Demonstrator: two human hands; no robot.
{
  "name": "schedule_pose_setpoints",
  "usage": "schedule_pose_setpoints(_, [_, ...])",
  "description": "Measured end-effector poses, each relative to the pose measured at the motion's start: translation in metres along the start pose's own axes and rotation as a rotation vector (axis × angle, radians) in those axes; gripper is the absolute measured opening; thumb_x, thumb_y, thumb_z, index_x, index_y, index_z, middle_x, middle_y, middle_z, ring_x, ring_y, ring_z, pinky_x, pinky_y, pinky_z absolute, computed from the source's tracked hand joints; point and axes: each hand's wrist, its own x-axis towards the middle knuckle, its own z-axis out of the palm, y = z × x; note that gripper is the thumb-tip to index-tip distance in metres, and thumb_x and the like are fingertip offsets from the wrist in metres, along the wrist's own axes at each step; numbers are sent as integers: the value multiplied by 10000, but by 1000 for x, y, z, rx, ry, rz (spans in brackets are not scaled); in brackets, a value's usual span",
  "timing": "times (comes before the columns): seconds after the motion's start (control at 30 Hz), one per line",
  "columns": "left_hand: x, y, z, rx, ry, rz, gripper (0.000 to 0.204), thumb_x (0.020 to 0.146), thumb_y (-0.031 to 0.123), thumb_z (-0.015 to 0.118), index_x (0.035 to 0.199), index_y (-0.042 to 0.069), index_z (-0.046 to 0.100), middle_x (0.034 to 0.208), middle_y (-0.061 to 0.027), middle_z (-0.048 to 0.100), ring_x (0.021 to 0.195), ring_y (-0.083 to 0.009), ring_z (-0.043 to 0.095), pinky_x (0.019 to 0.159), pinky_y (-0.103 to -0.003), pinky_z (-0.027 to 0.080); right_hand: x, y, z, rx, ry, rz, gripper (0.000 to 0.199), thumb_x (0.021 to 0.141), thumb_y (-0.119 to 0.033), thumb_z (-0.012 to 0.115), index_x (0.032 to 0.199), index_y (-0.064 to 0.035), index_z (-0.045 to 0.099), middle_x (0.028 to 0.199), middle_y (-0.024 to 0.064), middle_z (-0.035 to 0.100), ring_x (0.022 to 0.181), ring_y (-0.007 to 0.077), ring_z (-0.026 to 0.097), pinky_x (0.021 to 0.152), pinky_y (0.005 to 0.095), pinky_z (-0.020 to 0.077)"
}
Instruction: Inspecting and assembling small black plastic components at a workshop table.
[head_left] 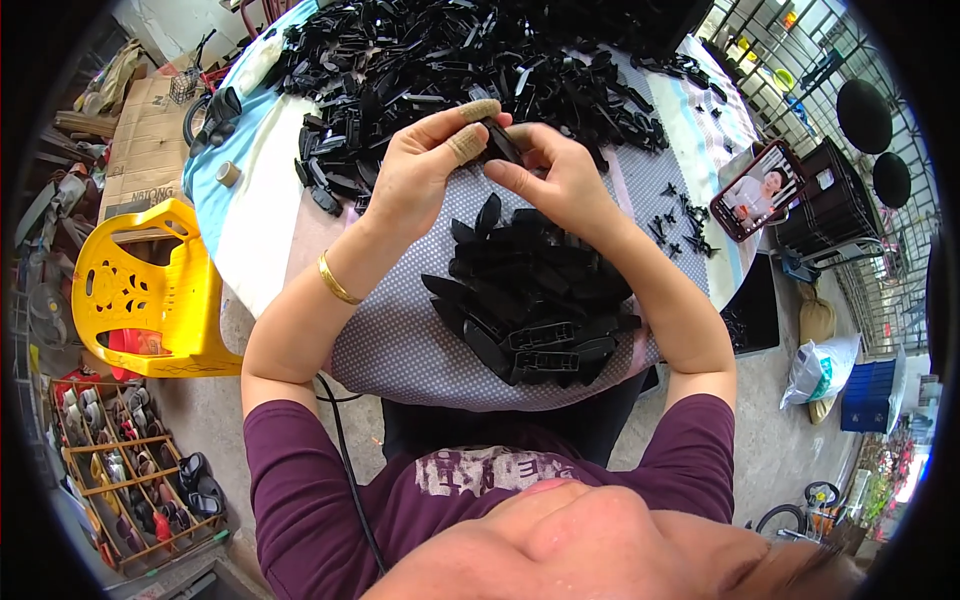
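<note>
Over the table, both hands meet on a slim black plastic part. My left hand, with tan tape wrapped on its thumb and index finger, pinches the part from the left. From the other side, the thumb and fingers of my right hand close on it. Below the hands lies a stack of black plastic parts, pointed at their ends, close to the table's near edge. Beyond them spreads a large heap of loose black plastic parts.
Small black pieces lie scattered at the right, near a phone showing a person. A tape roll sits on the left of the cloth-covered table. A yellow chair stands to the left, above a shoe rack.
</note>
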Motion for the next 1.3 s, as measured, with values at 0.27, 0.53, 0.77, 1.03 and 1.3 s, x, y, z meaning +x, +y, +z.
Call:
schedule_pose_setpoints(0.27, [-2,6,-3,200,-168,58,239,847,35,595,1081,-1,628,1012,-129,649,952,-186,606,886,-292,477,-10,-1,6,-123,-66,-113,198,793,-164,690,867,13,636,638,79,585,557,127,540,509,254,429])
schedule_pose_setpoints(0.53, [3,9,-3,494,-113,47,259,822,66,632,1066,-21,626,989,-118,655,915,-172,615,833,-277,497,22,2,-42,-94,-321,-58,320,793,-134,674,1078,-3,611,818,65,663,709,93,594,662,210,485])
schedule_pose_setpoints(0.77, [-4,-4,0,1227,-300,-66,266,760,163,682,976,11,656,781,-163,659,663,-246,635,649,-310,494,22,38,-66,-571,-175,-182,210,749,-148,688,922,-32,661,814,90,647,703,183,617,653,275,489])
schedule_pose_setpoints(1.03, [7,-3,15,1368,-432,-8,207,794,166,635,946,29,669,833,-146,645,785,-282,605,728,-345,486,25,42,-78,-685,-63,-176,170,761,-205,655,828,-50,670,779,104,645,732,261,623,655,329,489])
schedule_pose_setpoints(1.3, [48,-60,33,1692,-552,430,276,692,71,680,960,42,625,968,-80,548,944,-259,508,805,-341,471,24,59,-93,-929,-269,178,294,641,-216,729,843,-25,634,793,108,654,764,271,626,682,357,490])
